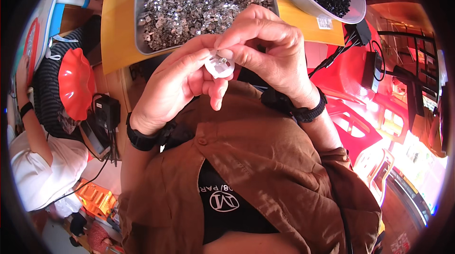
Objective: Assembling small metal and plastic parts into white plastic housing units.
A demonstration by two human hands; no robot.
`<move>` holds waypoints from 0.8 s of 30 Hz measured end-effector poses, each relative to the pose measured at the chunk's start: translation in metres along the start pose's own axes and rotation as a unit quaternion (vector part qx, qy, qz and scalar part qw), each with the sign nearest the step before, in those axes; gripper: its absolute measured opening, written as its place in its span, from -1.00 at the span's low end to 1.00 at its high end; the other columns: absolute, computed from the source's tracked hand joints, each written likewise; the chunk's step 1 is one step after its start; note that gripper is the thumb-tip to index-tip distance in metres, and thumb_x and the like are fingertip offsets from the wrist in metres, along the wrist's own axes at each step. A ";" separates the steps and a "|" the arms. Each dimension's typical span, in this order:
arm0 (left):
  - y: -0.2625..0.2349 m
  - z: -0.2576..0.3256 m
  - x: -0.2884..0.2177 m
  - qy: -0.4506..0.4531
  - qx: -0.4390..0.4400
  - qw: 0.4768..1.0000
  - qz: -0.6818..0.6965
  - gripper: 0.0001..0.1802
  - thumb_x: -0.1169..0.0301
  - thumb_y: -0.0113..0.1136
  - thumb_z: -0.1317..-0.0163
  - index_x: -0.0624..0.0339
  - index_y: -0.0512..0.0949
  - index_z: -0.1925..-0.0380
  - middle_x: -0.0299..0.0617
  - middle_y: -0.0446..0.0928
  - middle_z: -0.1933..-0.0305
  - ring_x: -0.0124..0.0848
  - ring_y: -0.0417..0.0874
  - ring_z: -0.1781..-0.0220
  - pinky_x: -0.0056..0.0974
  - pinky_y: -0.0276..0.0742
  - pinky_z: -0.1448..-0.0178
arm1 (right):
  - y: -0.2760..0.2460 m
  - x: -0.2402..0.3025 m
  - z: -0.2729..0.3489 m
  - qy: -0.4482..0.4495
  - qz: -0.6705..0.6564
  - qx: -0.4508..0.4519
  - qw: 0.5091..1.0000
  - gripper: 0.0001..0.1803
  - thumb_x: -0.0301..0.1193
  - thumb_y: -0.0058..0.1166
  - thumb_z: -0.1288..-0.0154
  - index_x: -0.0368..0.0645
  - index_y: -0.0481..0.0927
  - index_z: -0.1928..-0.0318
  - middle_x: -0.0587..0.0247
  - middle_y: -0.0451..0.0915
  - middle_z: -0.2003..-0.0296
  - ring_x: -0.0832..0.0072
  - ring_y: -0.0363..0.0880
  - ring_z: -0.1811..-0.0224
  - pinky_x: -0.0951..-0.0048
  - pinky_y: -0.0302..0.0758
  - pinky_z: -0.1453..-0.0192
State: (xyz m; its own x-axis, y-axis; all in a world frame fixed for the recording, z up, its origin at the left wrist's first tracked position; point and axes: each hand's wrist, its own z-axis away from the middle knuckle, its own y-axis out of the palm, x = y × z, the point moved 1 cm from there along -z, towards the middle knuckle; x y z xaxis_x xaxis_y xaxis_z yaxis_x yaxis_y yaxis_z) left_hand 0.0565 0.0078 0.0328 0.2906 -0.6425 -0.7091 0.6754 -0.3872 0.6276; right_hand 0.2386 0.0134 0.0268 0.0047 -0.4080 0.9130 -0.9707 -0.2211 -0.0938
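A small round white plastic part [219, 70] with a recessed inside is held in front of my chest. My left hand [175, 76] grips it between thumb and fingers, with the other fingers curled loosely below. From the other side my right hand [277, 52] reaches in, thumb and forefinger pinched together at the part's upper edge. A tiny shiny metal bit shows inside the part by the right thumb; the fingertips hide whatever they pinch. Just beyond the hands lies a metal tray [139, 17] heaped with small flat metal pieces [199, 5].
A translucent bowl [359, 10] of small black pieces stands at the far right of the wooden table [118, 40]. Cables and a black box [107, 112] are at the left, near a red wavy-edged stool top [76, 83] and another person's arm [35, 126]. Red chairs [353, 126] stand right.
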 end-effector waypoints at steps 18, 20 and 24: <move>-0.002 0.002 0.000 0.047 -0.021 0.995 -0.080 -0.68 0.28 -0.05 -0.36 0.30 0.44 0.04 -0.19 0.50 0.25 -0.54 0.51 0.38 -0.40 0.52 0.33 | -0.007 0.021 0.006 -0.030 0.226 0.002 0.974 -0.84 -0.57 0.22 0.07 -0.15 0.64 0.38 0.25 0.56 0.42 0.31 0.59 0.42 0.40 0.53 0.41; -0.003 0.002 0.001 0.045 -0.015 0.995 -0.084 -0.67 0.27 -0.03 -0.35 0.30 0.44 0.04 -0.19 0.50 0.24 -0.53 0.52 0.37 -0.40 0.53 0.30 | -0.007 0.025 0.006 -0.034 0.236 0.001 0.971 -0.84 -0.61 0.22 0.06 -0.16 0.63 0.38 0.28 0.55 0.44 0.39 0.61 0.43 0.45 0.52 0.43; -0.003 0.000 0.004 0.058 0.015 0.997 -0.051 -0.60 0.25 -0.02 -0.33 0.33 0.38 -0.03 -0.10 0.51 0.20 -0.43 0.54 0.37 -0.33 0.54 0.28 | -0.002 0.021 0.010 -0.019 0.117 -0.025 0.993 -0.85 -0.65 0.22 0.03 -0.17 0.64 0.39 0.30 0.54 0.45 0.51 0.62 0.42 0.52 0.50 0.45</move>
State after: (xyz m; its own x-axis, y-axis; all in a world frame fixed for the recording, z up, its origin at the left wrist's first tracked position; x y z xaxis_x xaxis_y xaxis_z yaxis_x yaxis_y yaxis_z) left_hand 0.0554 0.0067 0.0281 0.2991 -0.5195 -0.8004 0.6856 -0.4664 0.5590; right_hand 0.2425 -0.0033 0.0423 -0.2150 -0.4757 0.8530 -0.9568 -0.0726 -0.2816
